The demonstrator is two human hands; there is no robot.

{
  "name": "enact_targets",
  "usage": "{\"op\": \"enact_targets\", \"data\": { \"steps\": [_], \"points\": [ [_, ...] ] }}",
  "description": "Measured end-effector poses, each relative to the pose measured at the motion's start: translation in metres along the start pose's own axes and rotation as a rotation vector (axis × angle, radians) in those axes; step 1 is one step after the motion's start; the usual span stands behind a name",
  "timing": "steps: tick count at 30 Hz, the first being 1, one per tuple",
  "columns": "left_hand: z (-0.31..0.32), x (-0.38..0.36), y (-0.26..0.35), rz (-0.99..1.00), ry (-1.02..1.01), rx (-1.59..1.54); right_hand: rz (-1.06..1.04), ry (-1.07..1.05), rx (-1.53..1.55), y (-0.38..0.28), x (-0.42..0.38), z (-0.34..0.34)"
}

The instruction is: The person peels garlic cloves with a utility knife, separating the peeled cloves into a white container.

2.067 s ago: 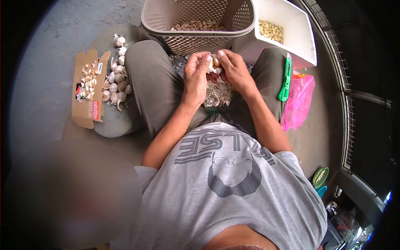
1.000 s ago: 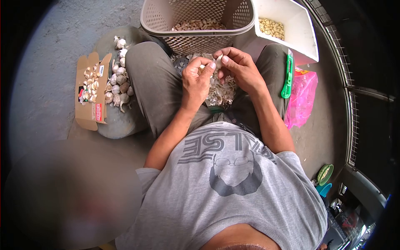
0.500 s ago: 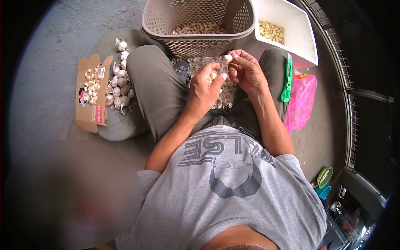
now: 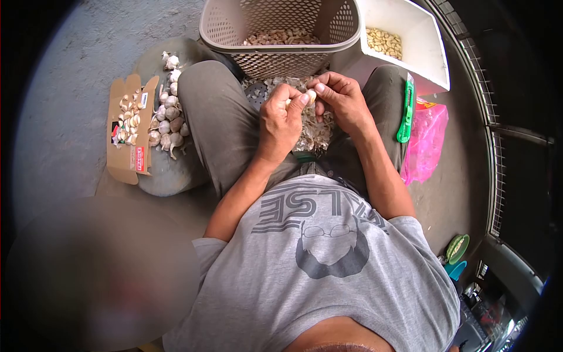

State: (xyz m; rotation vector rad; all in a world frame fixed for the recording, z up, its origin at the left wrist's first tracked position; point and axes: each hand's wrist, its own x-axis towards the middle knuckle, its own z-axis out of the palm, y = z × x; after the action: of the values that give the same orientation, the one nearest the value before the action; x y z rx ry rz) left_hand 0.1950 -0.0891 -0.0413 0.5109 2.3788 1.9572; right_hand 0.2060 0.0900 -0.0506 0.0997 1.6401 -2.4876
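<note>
Left hand [image 4: 281, 123] curled at garlic clove [image 4: 311, 95]

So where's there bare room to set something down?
Bare floor lies left of the cardboard box, and between the pink plastic bag and wire mesh. Crowded: garlic skins below the left hand and right hand, near the perforated basket; garlic bulbs beside the box.
</note>
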Motion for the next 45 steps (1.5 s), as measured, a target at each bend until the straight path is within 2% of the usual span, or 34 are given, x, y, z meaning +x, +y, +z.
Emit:
{"op": "enact_targets", "data": {
  "steps": [6,9,12,14,18,24,29,30,33,35,39,42,45],
  "points": [
    [0.002,-0.006,-0.006,-0.018,-0.08,0.062,0.0,0.113,0.242,0.002,0.005,-0.006],
    [0.009,-0.004,0.0,-0.044,0.014,-0.11,-0.005,0.078,0.13,0.001,0.004,-0.005],
    [0.004,-0.002,0.007,-0.049,0.002,-0.07,-0.001,0.025,-0.028,0.0,0.001,0.001],
    [0.006,-0.003,-0.009,0.037,0.01,-0.052,-0.009,0.002,-0.126,0.0,0.001,0.002],
    [0.0,-0.001,-0.009,0.155,0.012,0.098,0.001,-0.009,-0.072,0.0,0.001,0.001],
    [0.0,-0.002,-0.005,0.136,0.006,0.128,0.018,0.033,0.112,0.004,0.004,-0.004],
    [0.001,-0.003,-0.005,0.186,-0.125,0.219,0.019,0.148,0.283,0.001,0.006,-0.007],
    [0.002,-0.004,-0.004,0.197,-0.139,0.232,0.022,0.139,0.258,0.002,0.006,-0.007],
    [0.007,-0.005,0.0,-0.003,-0.042,0.148,0.037,0.129,0.146,0.003,0.007,-0.006],
    [0.004,-0.004,0.004,0.097,-0.042,0.221,0.056,0.144,0.018,0.004,0.005,0.002],
    [0.003,-0.004,-0.004,0.233,-0.029,0.299,0.052,0.135,-0.04,0.004,0.004,0.01],
    [0.004,-0.002,-0.011,0.185,0.01,0.184,0.025,0.093,-0.017,0.002,0.003,0.009],
    [0.004,-0.002,-0.008,0.051,-0.017,0.061,0.014,0.093,0.031,0.0,0.003,0.013]
  ]
}}
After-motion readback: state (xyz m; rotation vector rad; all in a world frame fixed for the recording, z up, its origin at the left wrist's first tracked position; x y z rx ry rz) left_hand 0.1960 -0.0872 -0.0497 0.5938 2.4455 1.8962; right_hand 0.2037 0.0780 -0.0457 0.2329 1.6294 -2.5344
